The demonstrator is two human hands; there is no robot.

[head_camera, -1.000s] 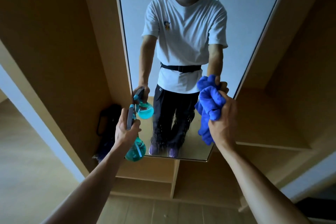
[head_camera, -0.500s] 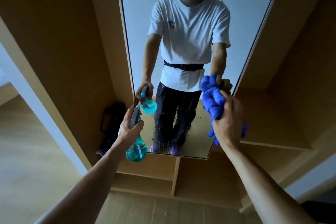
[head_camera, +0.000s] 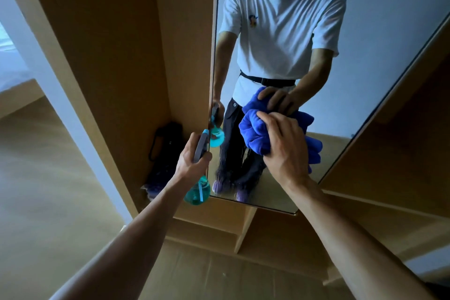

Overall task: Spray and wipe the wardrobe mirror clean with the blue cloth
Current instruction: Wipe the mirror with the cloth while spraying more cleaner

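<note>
The tall wardrobe mirror fills the upper middle of the head view and reflects the person. My right hand grips a bunched blue cloth and holds it against the lower part of the glass. My left hand holds a teal spray bottle with a grey trigger head, just left of the mirror's lower left edge, nozzle toward the glass. Droplets or streaks show on the lower mirror near the reflected legs.
Wooden wardrobe panels flank the mirror. A dark bag sits in the open compartment on the left. Open shelves lie below the mirror. Wooden floor spreads to the left.
My right hand moved the cloth leftward across the lower mirror, away from its right edge. The view shifted closer and right. My left hand still holds the bottle beside the mirror's left edge.
</note>
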